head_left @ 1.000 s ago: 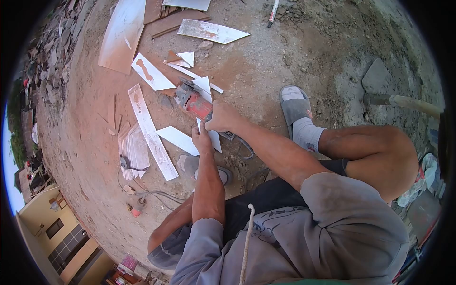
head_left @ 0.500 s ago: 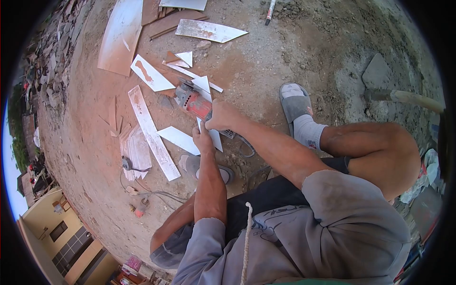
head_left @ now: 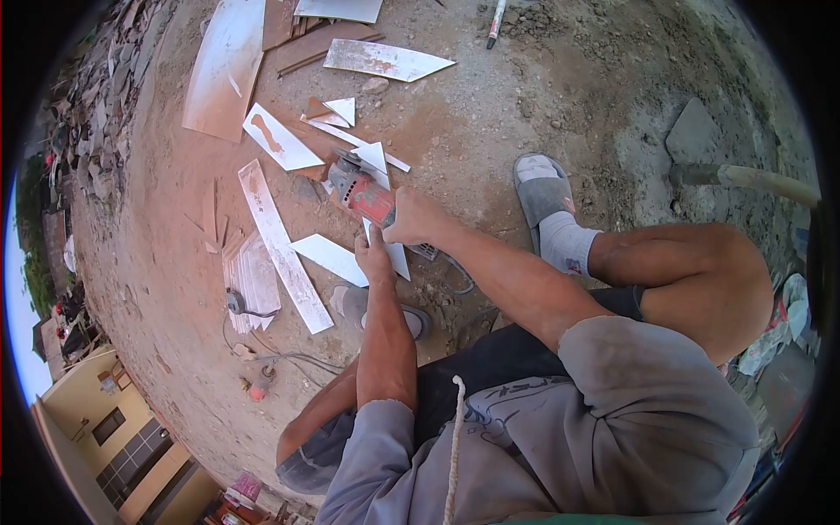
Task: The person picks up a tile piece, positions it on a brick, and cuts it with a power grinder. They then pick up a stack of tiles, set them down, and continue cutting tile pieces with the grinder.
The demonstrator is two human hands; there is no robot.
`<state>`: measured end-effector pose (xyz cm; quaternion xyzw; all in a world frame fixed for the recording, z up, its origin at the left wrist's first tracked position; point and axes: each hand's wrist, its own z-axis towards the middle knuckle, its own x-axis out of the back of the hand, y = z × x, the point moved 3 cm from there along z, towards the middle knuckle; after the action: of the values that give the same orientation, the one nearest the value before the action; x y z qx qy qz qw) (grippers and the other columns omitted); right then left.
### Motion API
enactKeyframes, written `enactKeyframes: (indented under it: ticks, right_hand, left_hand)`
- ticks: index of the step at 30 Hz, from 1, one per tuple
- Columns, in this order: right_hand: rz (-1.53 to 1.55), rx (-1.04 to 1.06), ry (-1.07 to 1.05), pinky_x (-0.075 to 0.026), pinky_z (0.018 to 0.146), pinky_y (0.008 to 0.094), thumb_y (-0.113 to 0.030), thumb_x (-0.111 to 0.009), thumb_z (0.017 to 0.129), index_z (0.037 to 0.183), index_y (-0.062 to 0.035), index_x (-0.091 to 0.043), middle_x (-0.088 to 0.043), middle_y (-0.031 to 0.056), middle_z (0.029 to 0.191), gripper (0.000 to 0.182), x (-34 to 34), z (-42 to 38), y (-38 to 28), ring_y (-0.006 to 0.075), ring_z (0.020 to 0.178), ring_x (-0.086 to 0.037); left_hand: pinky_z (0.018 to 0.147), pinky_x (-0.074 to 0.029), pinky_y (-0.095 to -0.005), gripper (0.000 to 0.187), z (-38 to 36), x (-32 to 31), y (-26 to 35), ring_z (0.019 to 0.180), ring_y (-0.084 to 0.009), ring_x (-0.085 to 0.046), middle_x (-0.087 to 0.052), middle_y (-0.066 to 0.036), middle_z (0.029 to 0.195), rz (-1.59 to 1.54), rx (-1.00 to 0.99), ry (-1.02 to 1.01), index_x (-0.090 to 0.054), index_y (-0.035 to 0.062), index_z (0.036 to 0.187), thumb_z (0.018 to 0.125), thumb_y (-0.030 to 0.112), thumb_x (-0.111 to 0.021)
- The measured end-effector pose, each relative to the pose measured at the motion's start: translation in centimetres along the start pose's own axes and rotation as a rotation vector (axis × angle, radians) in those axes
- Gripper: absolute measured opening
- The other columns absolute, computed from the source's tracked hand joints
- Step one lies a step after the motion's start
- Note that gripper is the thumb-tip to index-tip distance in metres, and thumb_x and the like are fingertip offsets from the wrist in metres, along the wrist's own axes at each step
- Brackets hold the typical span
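My right hand (head_left: 415, 217) is wrapped round the rear body of a red and grey angle grinder (head_left: 371, 200). The grinder's disc end points up and left, over a narrow white tile piece (head_left: 398, 257). My left hand (head_left: 374, 258) is closed on the edge of that tile piece, just below the grinder, with the thumb on top. Part of the tile is hidden under the tool and the hands. Close to my left hand lies another white cut tile (head_left: 331, 259), on the ground.
A long white tile strip (head_left: 284, 248) and a stack of tiles (head_left: 251, 276) lie to the left. Large tile sheets (head_left: 225, 70) and offcuts are scattered ahead. A cable (head_left: 302, 357) runs along the ground near my left foot. A marker (head_left: 496, 24) lies at the top.
The grinder has tilted slightly, so its disc shows more clearly above the tile piece. My right hand has shifted a little with it; my left hand stays almost in place.
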<state>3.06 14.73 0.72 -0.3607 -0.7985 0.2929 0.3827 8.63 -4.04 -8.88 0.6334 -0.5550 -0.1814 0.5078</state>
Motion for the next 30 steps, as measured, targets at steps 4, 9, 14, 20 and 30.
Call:
enactKeyframes:
  ticks: [4, 9, 14, 20, 30]
  right_hand:
    - [0.026, 0.016, -0.004, -0.055, 0.086, 0.0448, -0.032, -0.077, 0.064, 0.109, 0.0113, -0.058, -0.068, 0.0325, 0.101, 0.065, 0.2, 0.6, -0.3, 0.0433, 0.099, -0.068]
    - [0.001, 0.016, -0.012, -0.056, 0.088, 0.0431, -0.033, -0.078, 0.064, 0.108, 0.0114, -0.061, -0.069, 0.0305, 0.103, 0.064, 0.1, 0.5, 0.1, 0.0407, 0.1, -0.069]
    - [-0.01, 0.017, -0.014, -0.056, 0.09, 0.0433, -0.031, -0.075, 0.065, 0.112, 0.0126, -0.058, -0.067, 0.0309, 0.108, 0.066, 0.2, -0.3, 0.5, 0.0422, 0.103, -0.068]
    - [-0.002, 0.026, 0.016, -0.056, 0.086, 0.0446, -0.03, -0.074, 0.063, 0.108, 0.0133, -0.057, -0.067, 0.0325, 0.099, 0.065, -0.3, -0.7, 1.2, 0.0437, 0.097, -0.068]
    - [0.009, -0.002, -0.033, -0.056, 0.089, 0.0435, -0.03, -0.075, 0.067, 0.114, 0.0131, -0.057, -0.067, 0.0299, 0.11, 0.067, 0.1, -0.2, 0.5, 0.0423, 0.104, -0.068]
  left_hand:
    - [0.063, -0.044, -0.0284, 0.031, -0.1, 0.1, -0.1, 0.069, -0.01, -0.052, -0.058, -0.001, 0.078, -0.043, 0.04, -0.024, -0.059, 0.0034, 0.088, 0.098, 0.031, -0.066]
    - [0.054, -0.043, -0.0259, 0.032, 0.5, 0.1, -0.9, 0.06, -0.0074, -0.051, -0.058, 0.001, 0.075, -0.042, -0.001, -0.021, -0.056, 0.008, 0.087, 0.097, 0.037, -0.066]
    - [0.058, -0.046, -0.0264, 0.033, 1.1, 0.4, -1.4, 0.065, -0.0086, -0.056, -0.061, 0.0, 0.078, -0.032, 0.006, -0.036, -0.057, 0.007, 0.09, 0.097, 0.038, -0.067]
    - [0.062, -0.049, -0.027, 0.034, 0.8, 0.3, -1.1, 0.069, -0.0101, -0.06, -0.064, -0.002, 0.083, -0.04, 0.0, -0.051, -0.058, 0.0044, 0.096, 0.096, 0.037, -0.068]
    - [0.057, -0.046, -0.0264, 0.031, 0.6, 0.3, -0.9, 0.063, -0.0088, -0.056, -0.061, 0.0, 0.077, -0.036, 0.004, -0.035, -0.057, 0.0079, 0.09, 0.097, 0.037, -0.067]
